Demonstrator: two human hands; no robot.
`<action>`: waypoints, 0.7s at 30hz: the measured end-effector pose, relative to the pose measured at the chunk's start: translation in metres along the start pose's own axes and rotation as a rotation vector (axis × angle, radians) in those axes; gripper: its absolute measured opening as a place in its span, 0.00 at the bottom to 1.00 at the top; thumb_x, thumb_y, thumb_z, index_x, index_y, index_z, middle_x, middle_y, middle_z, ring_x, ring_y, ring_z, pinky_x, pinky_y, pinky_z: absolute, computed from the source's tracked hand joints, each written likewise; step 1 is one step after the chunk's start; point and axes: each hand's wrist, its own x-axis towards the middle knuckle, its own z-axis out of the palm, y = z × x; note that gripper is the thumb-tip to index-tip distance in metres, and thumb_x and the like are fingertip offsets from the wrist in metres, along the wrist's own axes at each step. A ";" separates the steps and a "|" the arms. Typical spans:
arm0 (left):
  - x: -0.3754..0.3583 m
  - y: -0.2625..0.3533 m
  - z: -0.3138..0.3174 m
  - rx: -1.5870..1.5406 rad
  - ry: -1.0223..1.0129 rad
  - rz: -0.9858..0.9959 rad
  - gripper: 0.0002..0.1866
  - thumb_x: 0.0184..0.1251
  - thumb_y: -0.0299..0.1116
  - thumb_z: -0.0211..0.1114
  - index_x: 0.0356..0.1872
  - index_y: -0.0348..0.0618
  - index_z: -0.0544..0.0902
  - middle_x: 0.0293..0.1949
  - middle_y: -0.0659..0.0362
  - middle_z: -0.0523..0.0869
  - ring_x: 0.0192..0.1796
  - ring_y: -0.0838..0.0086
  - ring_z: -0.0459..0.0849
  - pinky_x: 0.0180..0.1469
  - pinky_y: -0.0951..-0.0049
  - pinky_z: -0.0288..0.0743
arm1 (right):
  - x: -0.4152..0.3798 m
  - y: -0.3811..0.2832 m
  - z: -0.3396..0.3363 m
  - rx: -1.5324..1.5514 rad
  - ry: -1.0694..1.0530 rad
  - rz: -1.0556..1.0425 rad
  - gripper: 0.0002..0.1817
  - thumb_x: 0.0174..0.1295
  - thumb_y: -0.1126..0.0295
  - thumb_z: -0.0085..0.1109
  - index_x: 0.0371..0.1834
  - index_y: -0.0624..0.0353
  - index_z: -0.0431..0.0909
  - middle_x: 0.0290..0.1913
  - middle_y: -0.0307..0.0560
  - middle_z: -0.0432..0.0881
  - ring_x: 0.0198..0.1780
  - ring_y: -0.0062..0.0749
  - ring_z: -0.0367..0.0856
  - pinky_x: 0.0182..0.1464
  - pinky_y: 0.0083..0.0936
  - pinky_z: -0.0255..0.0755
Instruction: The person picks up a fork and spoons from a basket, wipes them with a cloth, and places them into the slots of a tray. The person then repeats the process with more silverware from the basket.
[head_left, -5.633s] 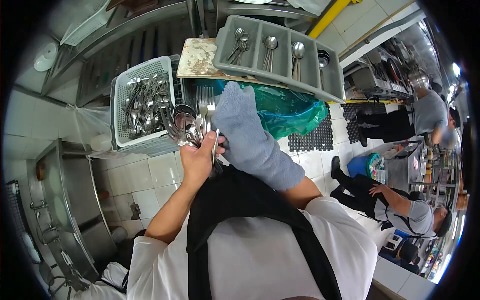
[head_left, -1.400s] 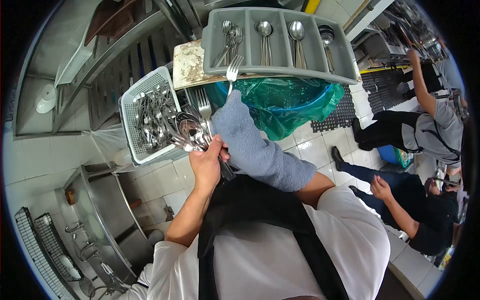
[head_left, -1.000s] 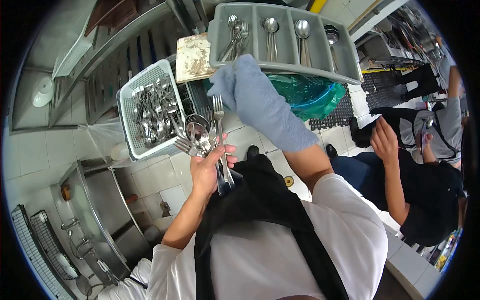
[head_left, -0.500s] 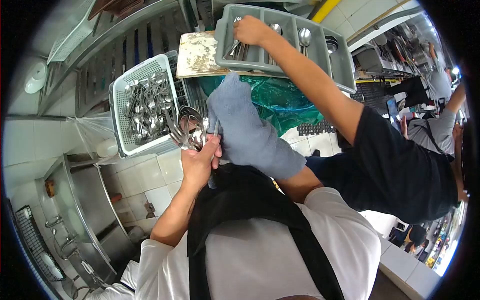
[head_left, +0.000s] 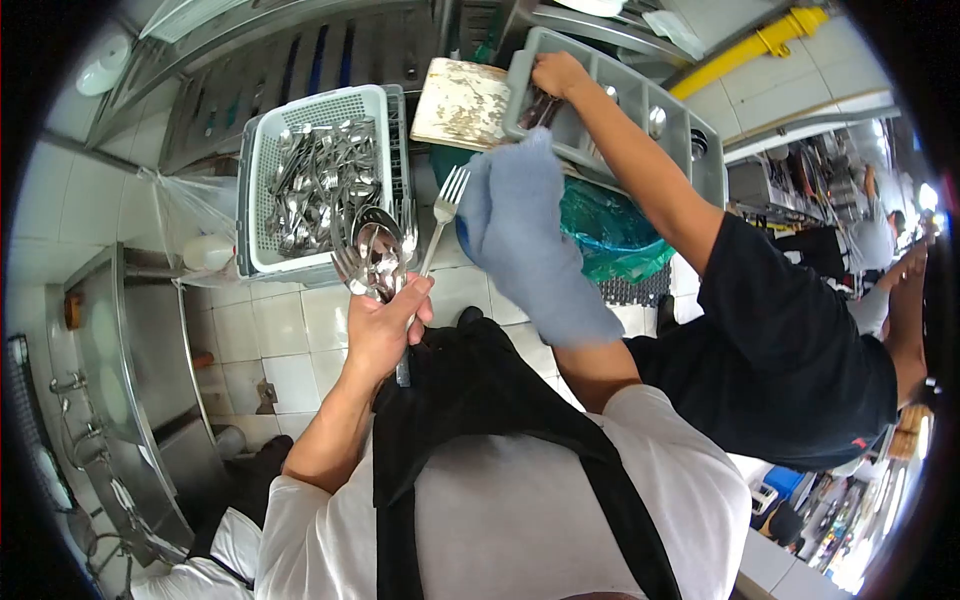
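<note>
My left hand (head_left: 385,325) is closed round a bunch of metal spoons and forks (head_left: 380,255), heads up. One fork (head_left: 451,198) leans out to the right of the bunch, its tines close to the towel. A blue-grey towel (head_left: 525,235) covers my right hand completely, so its fingers are hidden; only the forearm (head_left: 597,368) shows below. Beyond the towel, another person's hand (head_left: 560,75) reaches into the left compartment of a grey cutlery tray (head_left: 625,160), over some cutlery. Spoons (head_left: 657,122) lie in other compartments.
A white basket (head_left: 385,150) full of forks and spoons stands ahead on the left. Beside it is a worn, peeling board (head_left: 462,105). A green plastic bag (head_left: 610,225) hangs under the tray. The person in black (head_left: 790,340) stands close on my right; a metal sink (head_left: 160,350) is at left.
One fork's head, earlier against the towel, now stands clear of it beside the bunch. The view has shifted, and the other person's hand remains in the tray.
</note>
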 end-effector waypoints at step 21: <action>0.026 -0.003 -0.019 -0.051 -0.040 0.209 0.07 0.68 0.30 0.63 0.36 0.35 0.80 0.24 0.57 0.84 0.19 0.80 0.76 0.22 0.79 0.71 | -0.010 -0.077 0.000 0.779 -0.250 0.067 0.09 0.58 0.70 0.57 0.23 0.60 0.73 0.15 0.40 0.73 0.17 0.27 0.76 0.20 0.24 0.70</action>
